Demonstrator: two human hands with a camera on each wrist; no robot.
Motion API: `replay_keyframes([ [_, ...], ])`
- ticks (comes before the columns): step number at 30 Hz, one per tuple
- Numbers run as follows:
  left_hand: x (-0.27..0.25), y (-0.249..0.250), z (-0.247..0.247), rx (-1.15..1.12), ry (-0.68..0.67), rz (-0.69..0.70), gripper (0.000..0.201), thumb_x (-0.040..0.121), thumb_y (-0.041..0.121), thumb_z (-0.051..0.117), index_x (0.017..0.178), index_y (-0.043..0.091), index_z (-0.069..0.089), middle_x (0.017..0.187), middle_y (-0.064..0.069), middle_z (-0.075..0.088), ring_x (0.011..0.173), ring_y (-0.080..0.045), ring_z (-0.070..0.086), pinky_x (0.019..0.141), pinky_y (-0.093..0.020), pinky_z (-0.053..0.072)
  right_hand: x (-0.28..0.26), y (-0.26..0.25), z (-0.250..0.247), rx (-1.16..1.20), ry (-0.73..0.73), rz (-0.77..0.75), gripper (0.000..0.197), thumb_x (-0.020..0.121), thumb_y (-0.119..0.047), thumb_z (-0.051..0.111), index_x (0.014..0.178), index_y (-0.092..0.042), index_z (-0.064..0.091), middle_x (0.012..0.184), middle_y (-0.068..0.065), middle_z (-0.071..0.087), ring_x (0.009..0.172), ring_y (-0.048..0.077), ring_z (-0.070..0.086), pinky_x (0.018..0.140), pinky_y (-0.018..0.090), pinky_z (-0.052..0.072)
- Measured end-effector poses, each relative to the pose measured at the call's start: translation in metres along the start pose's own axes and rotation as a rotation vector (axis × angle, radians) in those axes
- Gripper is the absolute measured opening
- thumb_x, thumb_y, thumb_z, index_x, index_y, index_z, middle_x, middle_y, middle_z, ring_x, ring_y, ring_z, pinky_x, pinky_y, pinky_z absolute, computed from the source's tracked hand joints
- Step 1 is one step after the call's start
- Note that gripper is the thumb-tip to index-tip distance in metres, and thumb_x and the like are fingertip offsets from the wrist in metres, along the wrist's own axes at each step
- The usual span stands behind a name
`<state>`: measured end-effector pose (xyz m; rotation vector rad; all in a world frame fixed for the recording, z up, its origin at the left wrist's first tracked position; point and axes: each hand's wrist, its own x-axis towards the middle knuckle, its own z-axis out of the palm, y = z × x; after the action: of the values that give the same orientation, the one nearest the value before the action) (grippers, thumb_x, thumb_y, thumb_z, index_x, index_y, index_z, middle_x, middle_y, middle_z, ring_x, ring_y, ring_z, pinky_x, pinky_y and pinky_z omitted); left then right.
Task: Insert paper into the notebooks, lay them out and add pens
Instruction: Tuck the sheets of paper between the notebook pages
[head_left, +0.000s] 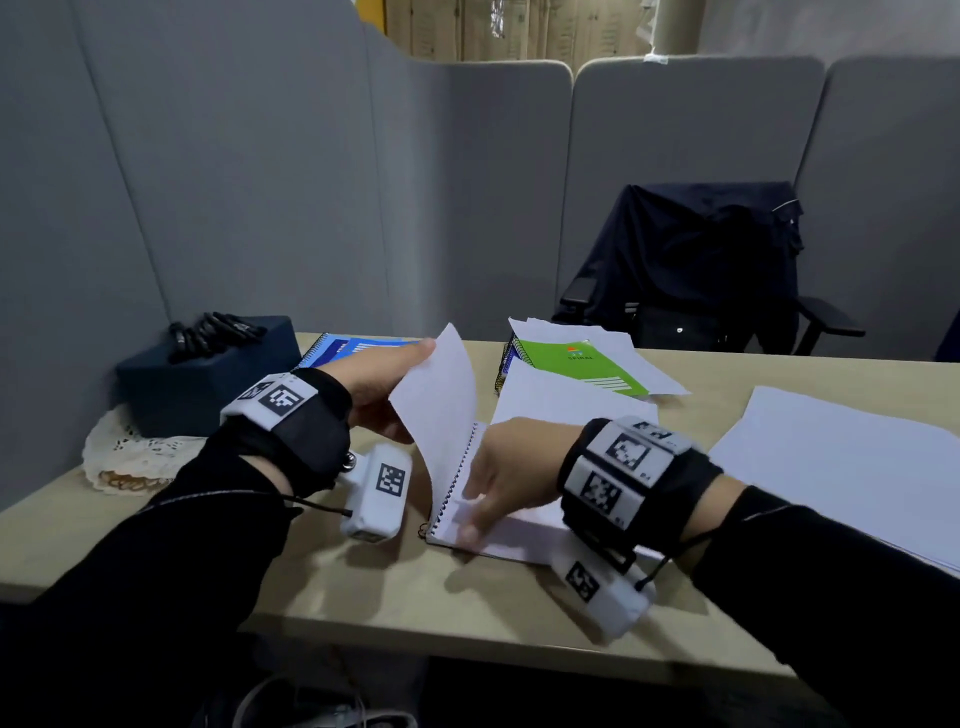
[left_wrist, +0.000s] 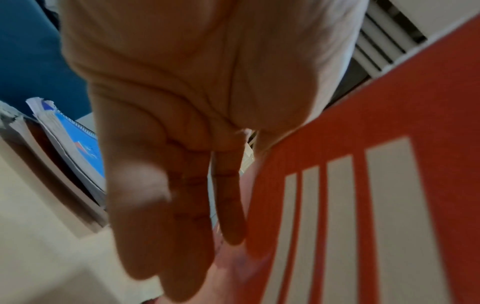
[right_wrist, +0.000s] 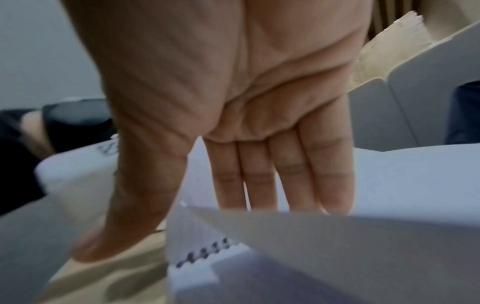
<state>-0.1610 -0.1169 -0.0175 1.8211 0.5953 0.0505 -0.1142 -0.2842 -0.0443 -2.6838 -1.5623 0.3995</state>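
Note:
A spiral notebook (head_left: 452, 525) lies open at the middle of the table. My left hand (head_left: 379, 384) props its cover (head_left: 441, 415) upright with straight fingers; the cover's outside is orange with white stripes (left_wrist: 389, 123), and the left hand (left_wrist: 168, 185) lies flat against it. My right hand (head_left: 498, 478) rests flat on the white pages, fingers straight, over a loose white sheet (head_left: 561, 405) lying in the notebook. From the right wrist, the right hand (right_wrist: 259, 144) reaches over the spiral binding (right_wrist: 207, 253). Black pens (head_left: 213, 332) lie on a dark blue box (head_left: 208, 384) at the left.
A green notebook (head_left: 582, 364) with sheets tucked in lies behind, a blue notebook (head_left: 353, 348) at the back left. A stack of white paper (head_left: 841, 467) lies at the right. A lace doily (head_left: 135, 457) sits under the box. A dark chair (head_left: 696, 270) stands beyond the table (head_left: 156, 535).

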Motion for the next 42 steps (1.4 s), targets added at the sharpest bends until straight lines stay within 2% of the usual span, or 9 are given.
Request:
replay_keyframes([
  [4, 0.01, 0.0, 0.012, 0.055, -0.098, -0.06, 0.075, 0.093, 0.067, 0.016, 0.093, 0.008, 0.062, 0.081, -0.011, 0.064, 0.066, -0.028, 0.061, 0.062, -0.031, 0.05, -0.018, 0.047, -0.032, -0.108, 0.047, 0.244, 0.051, 0.079, -0.05, 0.069, 0.105, -0.006, 0.065, 0.09, 0.006, 0.065, 0.069, 0.02, 0.057, 0.052, 0.021, 0.041],
  [10, 0.024, -0.006, 0.035, 0.268, -0.119, -0.117, 0.051, 0.094, 0.056, 0.042, 0.095, 0.01, 0.064, 0.093, -0.01, 0.059, 0.071, -0.025, 0.061, 0.071, -0.033, 0.051, -0.035, 0.103, -0.022, 0.346, -0.121, 0.36, 0.039, 0.068, -0.044, 0.08, 0.091, -0.015, 0.068, 0.094, 0.002, 0.072, 0.083, 0.021, 0.073, 0.076, 0.044, 0.058],
  [14, 0.029, -0.006, 0.042, 0.357, -0.11, -0.155, 0.056, 0.092, 0.06, 0.043, 0.105, 0.01, 0.063, 0.109, -0.012, 0.057, 0.08, -0.028, 0.062, 0.075, -0.036, 0.053, -0.032, 0.071, -0.011, 0.229, -0.037, 0.274, 0.024, 0.082, -0.032, 0.071, 0.093, -0.011, 0.066, 0.074, -0.003, 0.064, 0.07, 0.012, 0.067, 0.069, 0.031, 0.057],
  [22, 0.021, 0.005, 0.035, 0.329, -0.101, -0.107, 0.075, 0.087, 0.075, 0.025, 0.104, 0.013, 0.065, 0.117, -0.013, 0.055, 0.102, -0.038, 0.06, 0.086, -0.042, 0.053, -0.042, 0.014, -0.02, 0.154, -0.31, 0.026, 0.062, 0.087, -0.046, 0.063, 0.142, -0.044, 0.035, 0.148, -0.019, 0.036, 0.133, 0.006, 0.035, 0.089, 0.013, 0.021],
  [25, 0.022, 0.004, 0.033, 0.32, -0.097, -0.122, 0.075, 0.087, 0.075, 0.025, 0.102, 0.013, 0.065, 0.114, -0.014, 0.056, 0.098, -0.038, 0.062, 0.092, -0.044, 0.051, -0.034, 0.016, -0.02, 0.203, -0.31, 0.028, 0.052, 0.094, -0.028, 0.058, 0.143, -0.029, 0.041, 0.143, -0.013, 0.043, 0.123, 0.008, 0.042, 0.062, -0.007, 0.031],
  [29, 0.028, -0.009, 0.036, 0.384, -0.08, -0.173, 0.059, 0.088, 0.065, 0.044, 0.106, 0.012, 0.062, 0.112, -0.012, 0.058, 0.076, -0.026, 0.064, 0.089, -0.04, 0.049, -0.026, 0.058, -0.037, 0.344, -0.132, 0.269, 0.019, 0.089, -0.013, 0.06, 0.107, -0.012, 0.068, 0.093, -0.001, 0.069, 0.087, 0.024, 0.069, 0.072, 0.032, 0.055],
  [32, 0.033, -0.015, 0.036, 0.403, -0.077, -0.202, 0.05, 0.088, 0.055, 0.055, 0.107, 0.01, 0.061, 0.104, -0.013, 0.062, 0.081, -0.029, 0.061, 0.083, -0.037, 0.05, -0.028, 0.114, -0.045, 0.184, -0.039, 0.524, 0.019, 0.091, -0.014, 0.056, 0.098, 0.002, 0.065, 0.086, 0.01, 0.07, 0.058, 0.02, 0.063, 0.05, 0.022, 0.05],
  [35, 0.035, -0.016, 0.036, 0.355, -0.075, -0.199, 0.046, 0.088, 0.05, 0.059, 0.104, 0.007, 0.061, 0.092, -0.014, 0.065, 0.072, -0.026, 0.061, 0.068, -0.032, 0.047, -0.03, 0.163, -0.031, 0.149, -0.035, 0.72, 0.02, 0.088, -0.023, 0.063, 0.076, -0.006, 0.061, 0.082, 0.009, 0.072, 0.055, 0.02, 0.064, 0.065, 0.031, 0.056],
  [42, 0.035, -0.022, 0.045, 0.315, -0.046, -0.226, 0.051, 0.087, 0.043, 0.065, 0.116, 0.006, 0.046, 0.058, -0.011, 0.066, 0.045, -0.02, 0.064, 0.05, -0.025, 0.048, -0.034, 0.176, -0.009, 0.556, 0.019, 0.836, 0.037, 0.072, -0.014, 0.081, 0.101, -0.01, 0.058, 0.09, 0.017, 0.066, 0.06, 0.026, 0.055, 0.063, 0.033, 0.047],
])
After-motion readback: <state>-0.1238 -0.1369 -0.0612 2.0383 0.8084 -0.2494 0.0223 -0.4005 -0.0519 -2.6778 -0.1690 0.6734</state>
